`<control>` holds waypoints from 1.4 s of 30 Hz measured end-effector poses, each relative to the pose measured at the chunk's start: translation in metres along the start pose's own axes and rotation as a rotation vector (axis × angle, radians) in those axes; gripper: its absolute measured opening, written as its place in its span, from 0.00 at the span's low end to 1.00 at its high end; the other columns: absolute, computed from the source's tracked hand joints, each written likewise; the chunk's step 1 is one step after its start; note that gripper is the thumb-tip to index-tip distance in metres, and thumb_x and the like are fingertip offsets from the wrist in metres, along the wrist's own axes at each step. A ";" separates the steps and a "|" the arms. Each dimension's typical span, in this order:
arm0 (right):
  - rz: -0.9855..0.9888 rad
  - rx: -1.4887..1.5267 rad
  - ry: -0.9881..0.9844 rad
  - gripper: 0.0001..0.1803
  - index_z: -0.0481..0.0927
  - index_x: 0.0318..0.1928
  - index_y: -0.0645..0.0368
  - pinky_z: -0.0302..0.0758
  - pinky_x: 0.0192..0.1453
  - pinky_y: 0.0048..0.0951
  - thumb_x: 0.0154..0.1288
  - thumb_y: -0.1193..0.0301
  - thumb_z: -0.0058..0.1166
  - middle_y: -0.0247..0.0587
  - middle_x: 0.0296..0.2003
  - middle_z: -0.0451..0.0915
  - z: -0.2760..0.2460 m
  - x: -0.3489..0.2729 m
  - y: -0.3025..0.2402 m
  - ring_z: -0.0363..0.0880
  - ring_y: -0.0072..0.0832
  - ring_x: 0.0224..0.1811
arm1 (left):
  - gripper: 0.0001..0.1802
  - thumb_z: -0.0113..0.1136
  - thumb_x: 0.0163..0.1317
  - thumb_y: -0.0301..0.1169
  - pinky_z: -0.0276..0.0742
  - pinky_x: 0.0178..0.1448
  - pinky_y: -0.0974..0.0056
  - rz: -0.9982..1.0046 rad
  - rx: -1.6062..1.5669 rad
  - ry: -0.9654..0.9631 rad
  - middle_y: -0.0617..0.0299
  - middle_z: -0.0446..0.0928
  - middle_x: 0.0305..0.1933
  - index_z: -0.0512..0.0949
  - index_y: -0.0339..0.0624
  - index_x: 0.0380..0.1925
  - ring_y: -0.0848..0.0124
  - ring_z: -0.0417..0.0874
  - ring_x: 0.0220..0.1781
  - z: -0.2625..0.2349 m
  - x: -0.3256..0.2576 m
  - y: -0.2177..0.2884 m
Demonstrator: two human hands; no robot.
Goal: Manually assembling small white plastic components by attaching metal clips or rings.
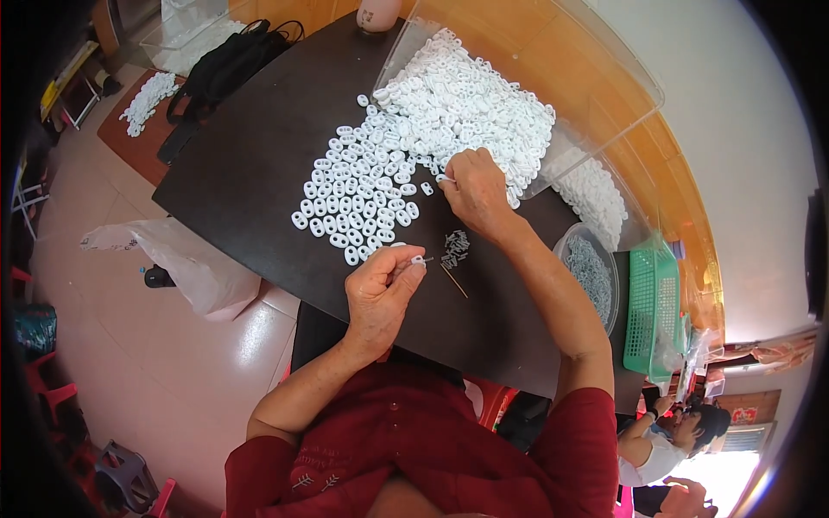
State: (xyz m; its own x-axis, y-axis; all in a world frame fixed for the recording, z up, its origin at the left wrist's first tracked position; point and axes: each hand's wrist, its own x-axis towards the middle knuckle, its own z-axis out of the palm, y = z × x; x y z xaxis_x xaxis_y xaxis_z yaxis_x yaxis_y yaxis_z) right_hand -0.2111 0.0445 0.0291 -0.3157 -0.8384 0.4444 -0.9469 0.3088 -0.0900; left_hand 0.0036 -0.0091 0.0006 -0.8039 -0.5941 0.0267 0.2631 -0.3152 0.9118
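Observation:
My left hand (376, 298) is closed in a pinch on a small white oval plastic piece (418, 260), with a thin screw sticking out beside it. Farther off, my right hand (477, 192) has its fingers curled at the near edge of the heap, pinching another white piece (444, 179). Left of that hand, many white two-holed oval pieces (356, 189) lie flat in loose rows on the dark table (259, 173). Between my hands are a little pile of grey screws (455, 247) and a thin stick (454, 281).
A tipped clear bin (609, 138) spills a big heap of white pieces (471, 99). To the right stand a round tub of screws (590, 274) and a green basket (649, 302). A pink cup (377, 15) is at the back. Another person (665, 440) sits at lower right.

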 end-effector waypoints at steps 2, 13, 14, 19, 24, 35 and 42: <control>-0.030 -0.028 0.003 0.08 0.72 0.26 0.59 0.68 0.35 0.42 0.49 0.76 0.59 0.43 0.25 0.73 0.001 0.000 0.000 0.70 0.43 0.31 | 0.09 0.59 0.61 0.22 0.65 0.31 0.79 0.007 -0.042 0.001 0.71 0.72 0.30 0.78 0.33 0.42 0.86 0.67 0.28 0.001 0.000 0.000; 0.465 0.657 -0.314 0.12 0.81 0.41 0.60 0.67 0.29 0.19 0.54 0.75 0.59 0.27 0.24 0.75 -0.041 -0.010 -0.021 0.69 0.15 0.26 | 0.13 0.60 0.62 0.26 0.69 0.35 0.77 0.017 -0.028 -0.033 0.65 0.78 0.34 0.77 0.33 0.46 0.82 0.75 0.33 -0.006 -0.002 -0.003; 0.467 0.655 -0.313 0.12 0.81 0.41 0.60 0.67 0.29 0.19 0.54 0.75 0.59 0.27 0.24 0.75 -0.045 -0.015 -0.025 0.69 0.15 0.26 | 0.13 0.60 0.62 0.26 0.69 0.35 0.77 0.017 -0.032 -0.034 0.65 0.78 0.34 0.77 0.33 0.46 0.81 0.76 0.34 -0.005 -0.002 -0.003; 0.721 1.086 -0.293 0.12 0.82 0.41 0.62 0.68 0.33 0.17 0.58 0.71 0.61 0.29 0.28 0.78 -0.059 -0.038 -0.051 0.71 0.14 0.29 | 0.12 0.60 0.62 0.26 0.70 0.34 0.77 -0.001 -0.060 -0.028 0.65 0.78 0.33 0.78 0.32 0.45 0.80 0.77 0.34 -0.003 -0.002 0.002; 0.720 1.233 -0.326 0.10 0.81 0.38 0.63 0.68 0.32 0.17 0.63 0.68 0.57 0.32 0.27 0.78 -0.057 -0.053 -0.059 0.73 0.15 0.28 | 0.11 0.60 0.61 0.25 0.71 0.33 0.76 -0.047 -0.113 -0.031 0.64 0.78 0.31 0.78 0.32 0.43 0.79 0.77 0.33 0.000 -0.002 0.009; 0.751 1.342 -0.280 0.10 0.80 0.44 0.65 0.70 0.33 0.16 0.64 0.75 0.55 0.33 0.31 0.81 -0.055 -0.063 -0.071 0.76 0.15 0.31 | 0.12 0.59 0.61 0.24 0.68 0.30 0.77 0.028 -0.104 0.001 0.67 0.75 0.29 0.79 0.34 0.46 0.81 0.75 0.30 0.000 -0.008 0.012; 0.710 1.255 -0.204 0.10 0.80 0.44 0.64 0.70 0.33 0.15 0.64 0.75 0.56 0.33 0.31 0.81 -0.059 -0.065 -0.082 0.76 0.14 0.31 | 0.13 0.59 0.61 0.24 0.67 0.29 0.78 -0.011 -0.072 0.031 0.67 0.76 0.30 0.78 0.34 0.46 0.82 0.75 0.30 0.001 -0.010 0.011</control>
State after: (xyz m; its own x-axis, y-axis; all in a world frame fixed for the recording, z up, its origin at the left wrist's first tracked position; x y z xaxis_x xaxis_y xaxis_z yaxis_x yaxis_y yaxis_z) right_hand -0.1093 0.0999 0.0603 -0.6327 -0.7604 -0.1468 0.0128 0.1792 -0.9837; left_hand 0.0145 -0.0061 0.0110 -0.7904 -0.6126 0.0029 0.2930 -0.3738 0.8800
